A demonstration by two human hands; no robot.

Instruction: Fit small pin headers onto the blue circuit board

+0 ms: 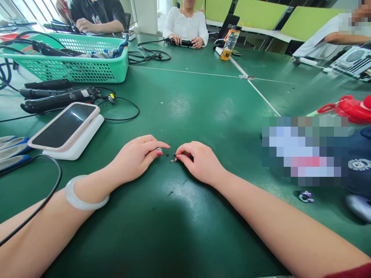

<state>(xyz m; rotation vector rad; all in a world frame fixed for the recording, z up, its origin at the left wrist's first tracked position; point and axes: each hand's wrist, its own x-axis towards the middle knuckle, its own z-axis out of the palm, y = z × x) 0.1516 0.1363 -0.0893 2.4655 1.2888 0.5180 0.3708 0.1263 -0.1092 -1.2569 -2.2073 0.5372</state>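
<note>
My left hand [138, 157] rests over the green table [179, 216], its thumb and fingers closed around a small pale grey piece [159, 149] too little to name. The index finger points to the right. Opposite it, my right hand [201, 160] is closed in a pinch, thumb against fingertips. A small shiny metal bit [173, 160] shows at those fingertips; whether it is held or lies on the table, I cannot tell. Between the two hands lies a tiny dark piece [167, 155].
A phone [65, 125] leans on a white block at left, near black corded tools [60, 98], gloves [13, 150] and a green basket [87, 69]. A cable [43, 208] crosses my left forearm. A bottle [231, 43] stands farther back. Other people sit around the table.
</note>
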